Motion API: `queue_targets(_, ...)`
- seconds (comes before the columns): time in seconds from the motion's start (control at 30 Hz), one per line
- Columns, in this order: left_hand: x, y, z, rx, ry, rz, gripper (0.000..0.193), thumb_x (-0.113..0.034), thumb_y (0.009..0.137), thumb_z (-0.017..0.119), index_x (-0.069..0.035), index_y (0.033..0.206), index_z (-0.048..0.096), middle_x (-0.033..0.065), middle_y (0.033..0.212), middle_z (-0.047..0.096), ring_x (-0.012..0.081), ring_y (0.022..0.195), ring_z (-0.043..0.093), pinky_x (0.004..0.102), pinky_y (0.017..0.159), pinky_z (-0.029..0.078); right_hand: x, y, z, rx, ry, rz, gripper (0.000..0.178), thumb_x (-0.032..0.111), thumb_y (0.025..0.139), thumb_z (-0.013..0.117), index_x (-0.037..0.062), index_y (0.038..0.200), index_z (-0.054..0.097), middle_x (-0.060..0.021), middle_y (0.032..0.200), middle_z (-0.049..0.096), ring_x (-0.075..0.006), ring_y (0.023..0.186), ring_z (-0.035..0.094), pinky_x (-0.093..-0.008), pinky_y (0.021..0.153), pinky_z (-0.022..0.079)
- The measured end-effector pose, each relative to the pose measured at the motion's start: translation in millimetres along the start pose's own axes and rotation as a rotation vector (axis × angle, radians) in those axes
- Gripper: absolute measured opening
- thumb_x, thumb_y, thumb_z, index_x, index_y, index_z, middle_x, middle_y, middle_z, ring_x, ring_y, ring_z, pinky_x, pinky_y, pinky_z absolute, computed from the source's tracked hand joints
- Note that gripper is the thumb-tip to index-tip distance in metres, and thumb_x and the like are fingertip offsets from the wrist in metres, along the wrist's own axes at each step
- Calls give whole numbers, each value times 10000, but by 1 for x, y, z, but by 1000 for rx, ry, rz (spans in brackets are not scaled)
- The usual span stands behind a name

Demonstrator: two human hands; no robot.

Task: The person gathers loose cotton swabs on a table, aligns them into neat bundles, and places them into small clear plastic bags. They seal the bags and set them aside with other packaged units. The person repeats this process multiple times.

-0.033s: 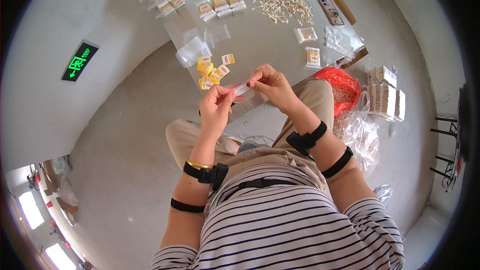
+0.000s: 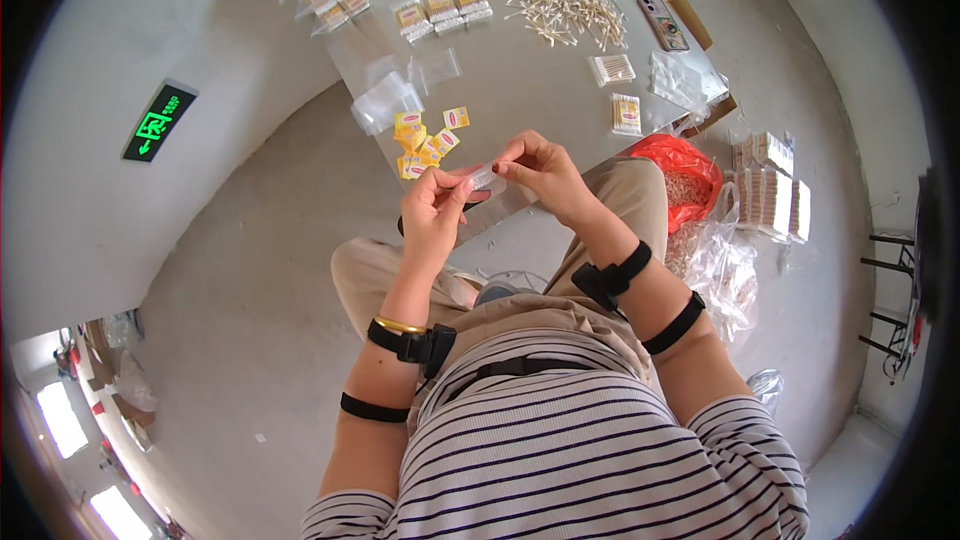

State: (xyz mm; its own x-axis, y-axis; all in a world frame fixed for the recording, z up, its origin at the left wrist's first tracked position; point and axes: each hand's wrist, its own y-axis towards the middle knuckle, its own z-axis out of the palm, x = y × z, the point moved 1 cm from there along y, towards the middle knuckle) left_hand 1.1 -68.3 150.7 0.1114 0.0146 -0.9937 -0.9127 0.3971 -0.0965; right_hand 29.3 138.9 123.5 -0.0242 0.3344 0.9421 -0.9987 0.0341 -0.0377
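Grey table (image 2: 500, 85), viewed from above, carries most of the materials. Beside its right edge, on the floor, lie a large clear plastic bag (image 2: 735, 285), a red plastic bag (image 2: 655, 150) with pale contents, and a stack of swab bundles (image 2: 768, 202). A loose heap of cotton swabs (image 2: 570, 10) spreads over the far part of the tabletop, to the right of a row of finished-looking packs (image 2: 440, 8).

Both hands meet over the near edge. The left hand (image 2: 431, 210) pinches one end of a small packet between thumb and fingers; the right hand (image 2: 550, 175) pinches the other end, thumb against forefinger. Left of them lie flat clear bags (image 2: 388, 103) and, nearer, a scatter of yellow cards (image 2: 425, 145).

Smallest is the clear packet (image 2: 484, 178), stretched between the two grips, clear of the tabletop and just right of the cards. Whether it contains swabs cannot be told.

The step in hand appears to be working the thin film of this packet, perhaps at its opening. The next move, so judged, calls for a steady left pinch and a light, precise right one, lest the film slip or crease.
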Motion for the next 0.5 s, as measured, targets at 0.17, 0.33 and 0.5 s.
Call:
queue_targets(0.17,44,9,-2,-8,-43,-8,173,-133,1042,695,-65,962,558,156,1210,771,175,960,787,208,624,509,-24,7,-7,13,-29,227,150,93,959,794,44,980,654,-53,1023,722,-104,825,660,-257,745,537)
queue_targets(0.33,80,13,-7,-26,-62,-99,245,-133,1018,733,-81,908,520,151,1165,786,165,926,788,204,596,493,-63,10,-12,15,-109,305,196,91,950,802,60,941,609,-45,958,707,-113,822,675,-269,722,547)
queue_targets(0.5,101,18,-15,-4,-66,-188,280,-128,991,766,-90,878,513,144,1113,799,154,866,789,198,561,461,-87,6,-22,35,-120,340,221,81,952,792,59,941,572,-36,864,695,-116,788,683,-266,687,536)
